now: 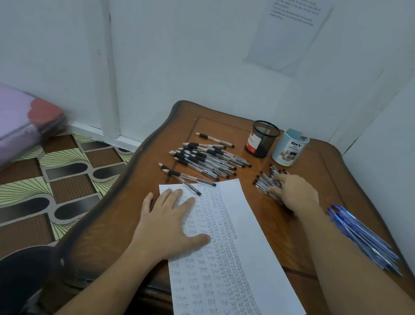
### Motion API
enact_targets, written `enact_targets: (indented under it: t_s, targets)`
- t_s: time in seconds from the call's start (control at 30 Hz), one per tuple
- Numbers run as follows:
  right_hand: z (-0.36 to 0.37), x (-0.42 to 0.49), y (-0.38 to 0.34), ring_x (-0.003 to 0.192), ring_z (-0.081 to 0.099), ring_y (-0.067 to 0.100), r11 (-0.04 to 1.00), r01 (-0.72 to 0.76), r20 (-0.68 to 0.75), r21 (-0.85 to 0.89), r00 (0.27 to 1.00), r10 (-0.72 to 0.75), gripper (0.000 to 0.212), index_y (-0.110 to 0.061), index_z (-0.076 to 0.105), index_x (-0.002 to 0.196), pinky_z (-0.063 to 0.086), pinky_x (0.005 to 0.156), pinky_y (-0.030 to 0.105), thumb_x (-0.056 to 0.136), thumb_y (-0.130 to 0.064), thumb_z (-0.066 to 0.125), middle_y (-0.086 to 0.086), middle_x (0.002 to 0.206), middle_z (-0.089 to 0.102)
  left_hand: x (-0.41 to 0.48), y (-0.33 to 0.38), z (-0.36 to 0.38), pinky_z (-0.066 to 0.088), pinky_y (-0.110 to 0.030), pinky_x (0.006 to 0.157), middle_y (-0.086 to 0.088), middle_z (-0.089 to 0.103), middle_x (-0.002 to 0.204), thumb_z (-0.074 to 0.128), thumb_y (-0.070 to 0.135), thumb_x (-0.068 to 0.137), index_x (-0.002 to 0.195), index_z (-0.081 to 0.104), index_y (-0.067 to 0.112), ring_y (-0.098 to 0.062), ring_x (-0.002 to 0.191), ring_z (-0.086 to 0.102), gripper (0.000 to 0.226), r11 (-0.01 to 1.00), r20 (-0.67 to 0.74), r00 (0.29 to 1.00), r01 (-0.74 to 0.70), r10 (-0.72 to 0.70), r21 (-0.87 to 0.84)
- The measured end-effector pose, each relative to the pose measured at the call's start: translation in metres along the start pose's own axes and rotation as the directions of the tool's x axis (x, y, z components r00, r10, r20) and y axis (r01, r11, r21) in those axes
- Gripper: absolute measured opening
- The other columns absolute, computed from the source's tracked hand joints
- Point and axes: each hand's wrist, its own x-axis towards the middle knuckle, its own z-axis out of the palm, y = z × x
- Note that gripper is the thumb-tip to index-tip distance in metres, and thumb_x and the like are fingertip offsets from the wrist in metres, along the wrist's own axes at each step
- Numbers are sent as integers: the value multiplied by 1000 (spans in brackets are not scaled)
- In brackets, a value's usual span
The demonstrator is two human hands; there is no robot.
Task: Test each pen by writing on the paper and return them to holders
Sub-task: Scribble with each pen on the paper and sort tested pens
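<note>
From the head camera, you are looking down at a brown wooden desk set in a white-walled corner. A long white sheet of paper, covered on its left part with columns of the handwritten word "test", lies slanted across the desk in front of you.

Your left grip is released: it lies flat on the paper's upper left part, fingers straight and spread.

Your right grip rests on a small heap of clear dark-capped pens just right of the paper. Its fingers bend over them, but you cannot tell whether they are grasping any.

A larger pile of clear pens with black rubber sleeves lies beyond the paper's top edge, and one of them reaches onto its corner.

A black wire-mesh pen holder and a pale blue cup holder marked "DIY" stand upright side by side at the back of the desk, near both piles.

A bundle of blue pens lies by your right forearm, near the desk's right edge.
</note>
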Motion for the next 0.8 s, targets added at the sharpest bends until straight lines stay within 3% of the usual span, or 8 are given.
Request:
enact_targets:
  t_s: [0.13, 0.23, 0.33, 0.43, 0.53, 0.63, 0.7, 0.8]
  targets:
    - [-2, -4, -1, 115, 59, 26, 1000, -18, -4, 3, 1000, 18, 45, -27, 58, 136, 54, 91, 42, 97, -48, 59, 8, 129, 61, 1, -1, 2, -9, -54, 120, 8, 1, 166, 30, 92, 73, 154, 15, 43, -16, 152, -5, 96, 1000, 4, 1000, 2, -2, 3]
    - [-3, -10, -22, 112, 57, 26, 998, 59, -123, 28, 991, -55, 34, -24, 63, 129, 53, 91, 43, 99, -37, 57, 9, 121, 61, 1, -1, 2, -11, -54, 120, 8, 1, 166, 31, 92, 74, 154, 15, 44, -16, 152, -5, 96, 1000, 2, 1000, 4, -4, -1]
    - [0, -19, -65, 102, 58, 13, 920, 264, -105, 290, 964, -244, 22, -21, 71, 117, 49, 88, 32, 99, -24, 58, -1, 115, 65, 2, 0, 1, -13, -52, 119, 8, 2, 166, 32, 92, 74, 154, 15, 44, -16, 152, -5, 95, 1000, -1, 1000, 2, -2, -4]
    - [5, -30, -106, 89, 50, -1, 815, 367, -61, 448, 922, -382, 26, -19, 69, 123, 38, 84, 21, 99, -22, 60, -14, 101, 59, 0, -1, 2, -11, -51, 119, 7, 4, 166, 33, 91, 75, 154, 17, 42, -16, 152, -4, 95, 1000, -22, 1000, -7, 6, -13]
    - [18, -32, -123, 80, 53, 3, 827, 310, -30, 470, 941, -336, 25, -24, 69, 122, 42, 75, 20, 100, -24, 58, -12, 100, 60, -1, -2, 2, -11, -51, 119, 6, 4, 166, 33, 90, 76, 155, 17, 41, -15, 152, -4, 94, 1000, -27, 1000, -12, 12, -14]
    - [22, -32, -127, 80, 55, 8, 841, 269, -40, 470, 958, -284, 10, -30, 69, 101, 41, 69, 24, 97, -24, 61, -6, 106, 53, -1, -2, 1, -11, -51, 119, 6, 4, 166, 33, 90, 76, 155, 17, 41, -15, 152, -5, 94, 1000, -22, 1000, -14, 14, -15]
    - [18, -34, -124, 89, 53, 9, 767, 260, -79, 587, 961, -265, 15, -33, 63, 89, 41, 82, 28, 95, -20, 64, -2, 109, 55, 0, -2, 2, -12, -51, 119, 6, 3, 166, 33, 90, 76, 155, 17, 41, -16, 152, -6, 95, 1000, -16, 1000, -15, 15, -13]
    - [5, -37, -113, 82, 56, 12, 573, 206, -113, 793, 974, -194, 12, -26, 65, 93, 48, 71, 29, 96, -15, 64, 2, 96, 62, 0, -3, 2, -13, -52, 118, 6, 3, 167, 33, 91, 75, 155, 17, 41, -17, 152, -5, 95, 1000, -8, 1000, -13, 13, -11]
